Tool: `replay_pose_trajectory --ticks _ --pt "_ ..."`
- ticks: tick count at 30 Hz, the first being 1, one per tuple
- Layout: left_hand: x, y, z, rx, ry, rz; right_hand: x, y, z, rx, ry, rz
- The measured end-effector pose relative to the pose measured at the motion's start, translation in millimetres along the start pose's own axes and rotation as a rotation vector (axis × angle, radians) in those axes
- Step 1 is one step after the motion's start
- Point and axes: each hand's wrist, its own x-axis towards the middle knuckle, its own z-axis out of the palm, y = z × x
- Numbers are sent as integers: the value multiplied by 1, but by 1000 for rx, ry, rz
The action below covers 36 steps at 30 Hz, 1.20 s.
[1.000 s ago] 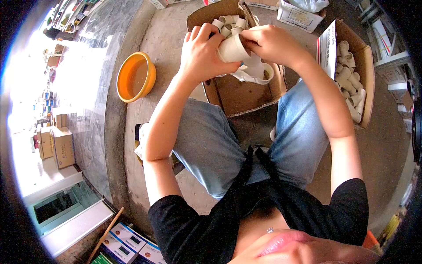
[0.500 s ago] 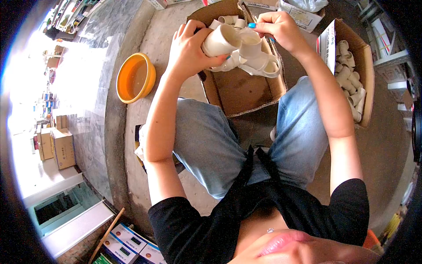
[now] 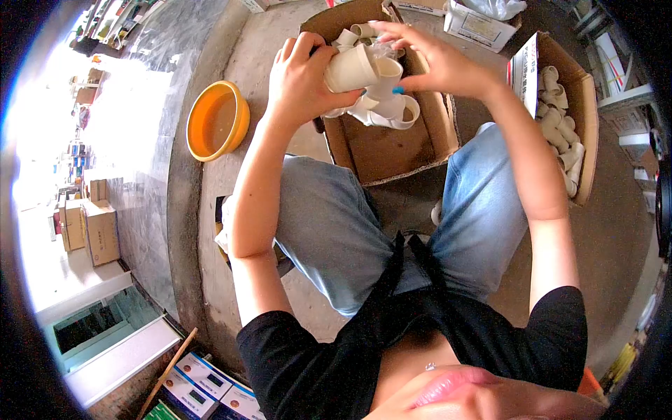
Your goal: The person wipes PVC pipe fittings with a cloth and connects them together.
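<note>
My left hand point(image 3: 297, 78) is closed around a white plastic pipe fitting point(image 3: 351, 68), its open end facing right, above a cardboard box point(image 3: 388, 155). Just right of it is another white fitting point(image 3: 386, 78) with a branched body, and a ring-like opening point(image 3: 404, 112) shows below. Whether these pieces are joined, I cannot tell. My right hand point(image 3: 442, 64) has its fingers apart, the thumb close to the branched fitting; contact is unclear. Clear plastic film point(image 3: 385, 50) lies between the hands. Smaller white fittings point(image 3: 348, 38) show behind, inside the box.
At the right stands another cardboard box point(image 3: 584, 133) with several white fittings point(image 3: 560, 129). A yellow basin point(image 3: 241, 126) sits on the floor at left. A white carton point(image 3: 476, 28) with plastic in it is at the back. My knees flank the near box.
My right hand has gone from a pinch at the branched fitting to spread fingers. The branched fitting and its ring-like opening have shifted left. The left hand keeps its hold.
</note>
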Motion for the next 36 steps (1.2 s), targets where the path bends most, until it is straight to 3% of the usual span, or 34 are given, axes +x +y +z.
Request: replay_pose_trajectory --ticks 1,2,6,7,8,11,14,18,22,23,25,27,29,31,35,36 --pt "0 0 1 -27 0 -13 3 -7 5 38 25 -70" --pt "-1 1 2 -70 -15 -46 1 -17 8 -135 -5 -3" --pt "-3 3 5 -223 -96 -157 7 -14 11 -30 71 -60" --pt "-3 1 7 -255 -121 -180 5 -12 11 62 69 13" --pt "-4 -6 11 -349 -60 -196 2 -7 13 155 67 86" --pt "-10 -31 21 -707 100 -545 0 3 19 373 116 254" --pt "-17 -43 18 -704 193 -707 1 2 16 482 169 512" --pt "-2 -9 -5 -1154 471 -976 3 -7 15 642 240 682" --pt "12 17 -5 -723 671 -772 5 -1 25 766 216 785" --pt "11 21 2 -621 653 -632 6 1 26 806 207 793" --pt "13 22 12 -95 440 -182 9 -5 23 870 248 822" --pt "15 31 28 -233 149 -71 11 -8 23 996 344 828" --pt "13 35 30 47 76 47 8 -7 28 1183 503 802" --pt "12 35 19 224 -41 69 5 3 22 1191 431 831" --pt "10 32 30 100 47 37 6 16 24 1177 391 901" --pt "10 33 28 149 99 119 7 8 22 1167 373 909"
